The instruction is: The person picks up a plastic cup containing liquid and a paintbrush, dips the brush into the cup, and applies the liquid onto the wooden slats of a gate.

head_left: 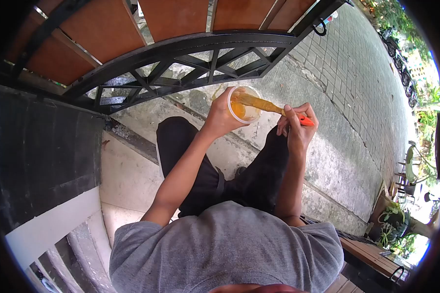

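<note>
My left hand [219,116] is closed around the side of a clear plastic cup [252,117], whose open mouth faces up toward me. Amber-orange liquid [238,109] lies in the cup and streaks its inner wall. Between the fingers of my right hand [298,133] is a paintbrush [265,104], its shaft smeared yellow-brown and its handle end orange-red. The brush slants leftward over the rim, its far end inside the cup. Both hands are held out in front of my knees.
Ahead stands a black metal gate [181,46] with reddish-brown wooden slats [176,19]. A dark panel [49,156] is at the left. Concrete and paving [344,83] stretch to the right, with potted plants [393,222] at the far right. A wooden-slatted piece [364,254] lies behind my right side.
</note>
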Action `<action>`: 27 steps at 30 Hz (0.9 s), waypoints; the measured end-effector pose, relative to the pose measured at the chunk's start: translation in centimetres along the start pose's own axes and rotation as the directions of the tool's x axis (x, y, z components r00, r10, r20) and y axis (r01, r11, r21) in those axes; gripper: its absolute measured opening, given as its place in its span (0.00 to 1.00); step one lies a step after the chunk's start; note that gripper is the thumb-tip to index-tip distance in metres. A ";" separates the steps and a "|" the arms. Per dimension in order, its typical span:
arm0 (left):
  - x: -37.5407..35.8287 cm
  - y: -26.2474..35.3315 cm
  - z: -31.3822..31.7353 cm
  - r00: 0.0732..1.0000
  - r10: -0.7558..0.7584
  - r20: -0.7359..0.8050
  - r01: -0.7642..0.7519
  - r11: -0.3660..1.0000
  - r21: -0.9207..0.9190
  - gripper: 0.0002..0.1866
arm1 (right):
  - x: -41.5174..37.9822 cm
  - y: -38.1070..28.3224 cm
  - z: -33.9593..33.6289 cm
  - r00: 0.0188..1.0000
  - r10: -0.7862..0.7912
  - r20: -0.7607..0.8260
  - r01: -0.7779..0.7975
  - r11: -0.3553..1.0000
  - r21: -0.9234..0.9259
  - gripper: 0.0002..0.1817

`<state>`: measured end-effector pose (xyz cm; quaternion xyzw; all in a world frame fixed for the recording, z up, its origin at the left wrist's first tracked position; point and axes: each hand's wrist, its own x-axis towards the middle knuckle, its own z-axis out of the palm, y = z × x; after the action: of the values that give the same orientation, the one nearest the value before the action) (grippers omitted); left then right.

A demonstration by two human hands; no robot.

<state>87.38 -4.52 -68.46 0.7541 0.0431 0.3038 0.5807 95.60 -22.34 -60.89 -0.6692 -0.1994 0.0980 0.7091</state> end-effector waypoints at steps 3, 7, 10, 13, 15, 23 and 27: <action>-0.2 -0.1 -0.2 1.000 0.007 -0.021 -0.006 0.999 0.046 0.35 | -0.4 0.4 -0.1 0.998 0.058 0.025 -0.060 0.990 0.128 0.07; -0.5 -1.0 0.0 1.000 -0.011 -0.016 0.013 0.996 0.090 0.35 | -0.9 -0.9 0.0 0.985 0.154 0.075 -0.167 0.965 0.204 0.06; -0.4 -0.5 0.4 0.998 -0.004 -0.055 0.009 0.997 0.079 0.34 | -1.5 -2.1 0.2 0.970 0.219 0.103 -0.234 0.956 0.176 0.12; -0.2 -0.2 0.7 0.995 0.011 -0.102 -0.006 0.999 0.050 0.35 | -1.8 -1.6 -0.1 0.968 0.226 0.110 -0.240 0.960 0.142 0.14; 0.0 -0.1 0.8 0.992 0.030 -0.121 -0.023 0.998 0.059 0.35 | -1.9 -1.5 -0.1 0.970 0.219 0.102 -0.227 0.971 0.073 0.13; 0.6 -0.5 1.5 0.983 0.070 -0.169 -0.057 0.995 0.079 0.38 | -2.5 -2.4 -0.7 0.988 0.151 0.034 -0.150 0.988 -0.035 0.08; 0.6 -0.4 1.5 0.984 0.102 -0.145 -0.077 0.983 0.166 0.38 | -2.4 -2.6 -0.9 0.987 0.158 0.013 -0.157 0.986 -0.056 0.08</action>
<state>88.76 -5.42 -68.78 0.7740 0.0776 0.3820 0.4989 93.51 -24.36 -58.68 -0.7012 -0.1547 0.1542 0.6787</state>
